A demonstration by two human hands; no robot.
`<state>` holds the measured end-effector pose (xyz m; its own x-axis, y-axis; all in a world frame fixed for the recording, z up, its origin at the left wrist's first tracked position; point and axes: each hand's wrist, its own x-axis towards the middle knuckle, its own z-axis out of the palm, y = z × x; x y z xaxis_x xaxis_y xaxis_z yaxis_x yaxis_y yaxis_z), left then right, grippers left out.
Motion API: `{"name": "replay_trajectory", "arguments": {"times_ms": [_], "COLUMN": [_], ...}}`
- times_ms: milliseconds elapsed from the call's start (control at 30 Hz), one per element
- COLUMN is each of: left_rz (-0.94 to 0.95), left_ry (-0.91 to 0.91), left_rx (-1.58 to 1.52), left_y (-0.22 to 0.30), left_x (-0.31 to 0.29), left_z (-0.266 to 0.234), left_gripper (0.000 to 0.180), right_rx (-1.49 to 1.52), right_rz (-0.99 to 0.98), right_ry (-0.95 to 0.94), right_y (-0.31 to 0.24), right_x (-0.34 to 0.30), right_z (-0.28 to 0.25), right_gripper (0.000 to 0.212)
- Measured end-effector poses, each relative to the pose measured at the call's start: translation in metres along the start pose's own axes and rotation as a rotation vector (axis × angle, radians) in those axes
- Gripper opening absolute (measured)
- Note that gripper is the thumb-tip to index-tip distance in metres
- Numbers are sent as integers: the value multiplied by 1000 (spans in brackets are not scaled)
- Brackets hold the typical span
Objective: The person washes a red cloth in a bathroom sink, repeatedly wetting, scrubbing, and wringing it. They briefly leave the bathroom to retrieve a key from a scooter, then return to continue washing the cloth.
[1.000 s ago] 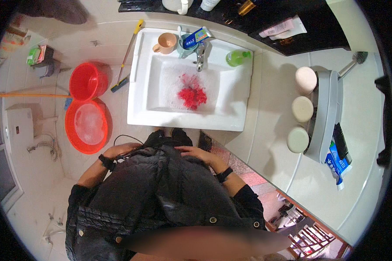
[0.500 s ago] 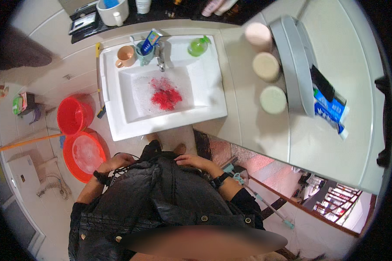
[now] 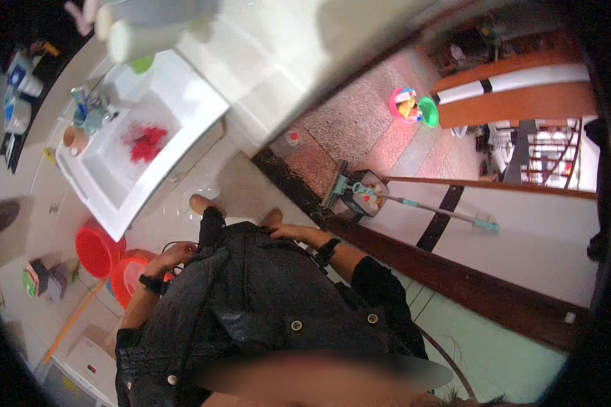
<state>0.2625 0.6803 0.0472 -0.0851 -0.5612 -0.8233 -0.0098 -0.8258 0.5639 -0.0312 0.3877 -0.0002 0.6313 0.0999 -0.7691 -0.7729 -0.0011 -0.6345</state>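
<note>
I wear a black padded jacket (image 3: 251, 285) with metal snaps. My left hand (image 3: 178, 255) is at its left front edge, fingers curled in against the fabric beside a thin dark cord. On the opposite edge my right hand (image 3: 294, 233) has its fingertips bent on the cloth, partly lost against it. A dark band circles each wrist. To the front left, apart from both hands, a white sink (image 3: 176, 146) holds a bright red, crumpled piece of cloth (image 3: 146, 144) in shallow water.
Two red plastic basins (image 3: 96, 252) stand on the floor at left. Cups (image 3: 76, 139) and a green bottle (image 3: 142, 63) are on the sink's rim. At right, past a dark threshold (image 3: 285, 176), a mop (image 3: 421, 202) lies across a bin (image 3: 363, 197); a pink bucket (image 3: 405, 105) stands farther off.
My view has swung to the right: the sink now sits farther left and tilted, and the doorway with the mop and buckets shows. Both hands stay at the jacket.
</note>
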Motion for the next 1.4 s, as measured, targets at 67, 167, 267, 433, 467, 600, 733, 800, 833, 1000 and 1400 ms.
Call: {"name": "replay_trajectory", "arguments": {"times_ms": [67,167,267,433,467,600,733,800,833,1000,1400], "left_rz": [30,92,145,141,74,160,264,364,331,80,125], "left_ry": [10,-46,-73,-88,-110,-82,-123,-154,-134,-144,117], "left_rx": [168,161,411,404,264,226,411,417,411,362,739], "left_y": [14,45,95,172,182,218,269,304,322,436,636], "left_x": [26,63,84,103,110,156,214,252,265,342,441], "left_z": [26,63,85,110,113,122,122,128,128,132,107], "left_gripper": [32,28,28,27,26,23,22,22,22,31,30], "right_rx": [258,526,620,258,252,383,276,79,-31,-166,315], "right_rz": [62,64,-31,-345,-206,-69,-127,-126,-172,-444,-47], "right_ry": [-26,-83,-112,107,159,313,295,335,345,293,894], "right_y": [48,104,142,191,195,202,223,248,260,277,218], "right_x": [-28,-46,-76,-104,-109,-142,-161,-149,-138,-162,-297], "right_z": [-5,-15,-29,-64,-71,-123,-188,-228,-248,-352,-584], "right_gripper": [45,44,39,40,43,40,36,36,36,37,26]}}
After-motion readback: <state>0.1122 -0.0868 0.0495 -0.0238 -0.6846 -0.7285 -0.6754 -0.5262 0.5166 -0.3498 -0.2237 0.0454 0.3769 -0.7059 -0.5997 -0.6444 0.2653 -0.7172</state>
